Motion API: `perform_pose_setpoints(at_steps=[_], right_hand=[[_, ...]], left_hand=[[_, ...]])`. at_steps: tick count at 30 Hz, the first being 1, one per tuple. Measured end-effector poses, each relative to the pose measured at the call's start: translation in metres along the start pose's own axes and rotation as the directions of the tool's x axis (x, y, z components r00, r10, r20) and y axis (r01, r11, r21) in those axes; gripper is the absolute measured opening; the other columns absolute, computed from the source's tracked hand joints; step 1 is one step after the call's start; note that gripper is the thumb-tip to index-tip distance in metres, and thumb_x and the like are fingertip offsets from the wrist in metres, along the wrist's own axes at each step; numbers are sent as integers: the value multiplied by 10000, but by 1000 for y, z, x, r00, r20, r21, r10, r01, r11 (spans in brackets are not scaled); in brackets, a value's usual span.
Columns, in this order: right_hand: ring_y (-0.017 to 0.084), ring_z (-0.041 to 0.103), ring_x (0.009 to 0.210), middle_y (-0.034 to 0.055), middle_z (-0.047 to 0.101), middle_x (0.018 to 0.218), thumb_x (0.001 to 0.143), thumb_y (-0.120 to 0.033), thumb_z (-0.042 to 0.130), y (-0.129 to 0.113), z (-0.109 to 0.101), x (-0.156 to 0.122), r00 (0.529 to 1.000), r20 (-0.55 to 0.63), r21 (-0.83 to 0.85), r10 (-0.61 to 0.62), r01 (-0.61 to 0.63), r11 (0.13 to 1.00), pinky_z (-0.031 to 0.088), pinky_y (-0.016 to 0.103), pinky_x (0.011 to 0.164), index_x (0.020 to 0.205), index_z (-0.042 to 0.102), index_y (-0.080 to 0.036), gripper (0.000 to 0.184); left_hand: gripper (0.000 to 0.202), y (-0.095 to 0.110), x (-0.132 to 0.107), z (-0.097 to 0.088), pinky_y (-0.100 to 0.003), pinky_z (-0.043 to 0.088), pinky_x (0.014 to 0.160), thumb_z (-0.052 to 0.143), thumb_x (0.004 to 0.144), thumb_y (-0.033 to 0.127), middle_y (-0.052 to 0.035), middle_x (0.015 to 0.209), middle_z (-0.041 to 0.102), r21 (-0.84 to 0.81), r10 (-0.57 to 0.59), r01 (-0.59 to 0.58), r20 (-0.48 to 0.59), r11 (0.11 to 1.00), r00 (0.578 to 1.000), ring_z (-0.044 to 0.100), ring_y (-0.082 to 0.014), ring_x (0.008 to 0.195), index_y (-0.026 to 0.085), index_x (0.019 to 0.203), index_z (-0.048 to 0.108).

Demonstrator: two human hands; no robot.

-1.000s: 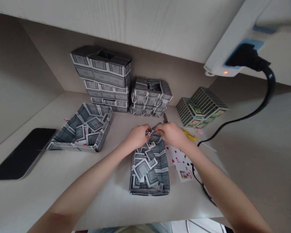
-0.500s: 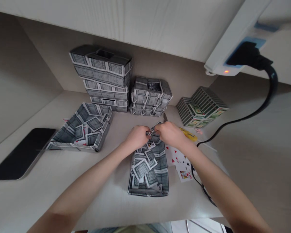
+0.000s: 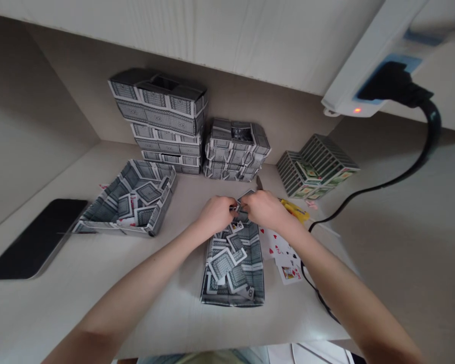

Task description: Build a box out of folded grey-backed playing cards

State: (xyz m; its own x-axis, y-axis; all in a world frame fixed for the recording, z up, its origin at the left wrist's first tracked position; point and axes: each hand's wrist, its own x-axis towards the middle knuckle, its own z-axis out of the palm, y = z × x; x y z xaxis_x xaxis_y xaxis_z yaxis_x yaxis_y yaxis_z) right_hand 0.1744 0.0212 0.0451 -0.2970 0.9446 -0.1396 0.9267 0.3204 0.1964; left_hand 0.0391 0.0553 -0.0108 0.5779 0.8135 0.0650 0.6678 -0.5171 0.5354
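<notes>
Grey-backed card box (image 3: 255, 258): left hand (image 3: 217, 213) and right hand (image 3: 263, 207) arch at its far end, fingers (image 3: 231, 201) curled, grip unclear.

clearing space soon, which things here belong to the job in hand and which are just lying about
Seemingly in use:
left hand, right hand
long open grey-and-white playing-card box, hands at its far end
grey-backed card pieces inside it
perhaps white face-up cards beside it

Probably just lying about:
flat black device
black power cable
green striped boxes
stacked grey boxes behind
</notes>
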Motion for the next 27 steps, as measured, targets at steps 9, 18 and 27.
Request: perform_pose_setpoints(at_steps=[9, 18, 27], right_hand=[[169, 598, 733, 47, 672, 781, 793, -204, 424, 5, 12, -12, 990, -114, 185, 82, -60, 981, 346, 228, 589, 874, 637, -223, 229], [143, 604, 712, 24, 679, 757, 805, -228, 437, 6, 21, -11, 980, -176, 357, 97, -28, 934, 360, 214, 635, 814, 637, -218, 200], [171, 611, 695, 35, 678, 724, 798, -241, 427, 3, 23, -10, 981, -162, 249, 107, -65, 966, 344, 236, 587, 810, 635, -216, 210]], left_hand=[[235, 4, -2, -2, -251, 410, 660, 545, 736, 353, -54, 854, 684, 55, -14, 14, 0, 998, 1000, 611, -205, 815, 248, 914, 657], [233, 1, -1, -5, -238, 406, 639, 581, 695, 333, -34, 842, 684, 40, 14, -16, 40, 999, 999, 609, -195, 790, 245, 897, 658], [194, 2, -2, 0, -250, 395, 607, 536, 720, 265, -50, 807, 683, 93, 37, -38, 10, 995, 999, 611, -204, 760, 223, 875, 645]])
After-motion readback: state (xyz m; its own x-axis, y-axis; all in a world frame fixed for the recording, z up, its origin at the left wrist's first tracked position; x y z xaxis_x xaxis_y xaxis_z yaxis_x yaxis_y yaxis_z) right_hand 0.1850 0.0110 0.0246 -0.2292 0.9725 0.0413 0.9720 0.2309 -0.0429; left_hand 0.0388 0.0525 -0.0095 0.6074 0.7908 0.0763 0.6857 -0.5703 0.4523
